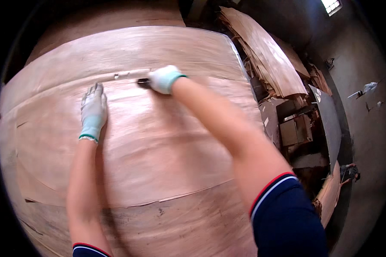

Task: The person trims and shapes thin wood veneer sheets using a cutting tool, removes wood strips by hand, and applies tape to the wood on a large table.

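A large sheet of pinkish wood veneer (171, 150) covers the work surface. My left hand (93, 110), in a pale glove with a green cuff, lies flat on it, fingers stretched just below a long seam (85, 82). My right hand (164, 79), also gloved and slightly blurred, grips a small black tool (143, 83) against the veneer at that seam, right of my left hand. A small pale bit (116, 76) sits on the seam between my hands; what it is, I cannot tell.
Curved veneer sheets (266, 49) are piled beyond the right edge of my stack, with wooden boards (289, 130) and a grey panel (328, 120) below them. The concrete floor (364, 132) runs along the far right. More veneer (107, 15) lies at the back.
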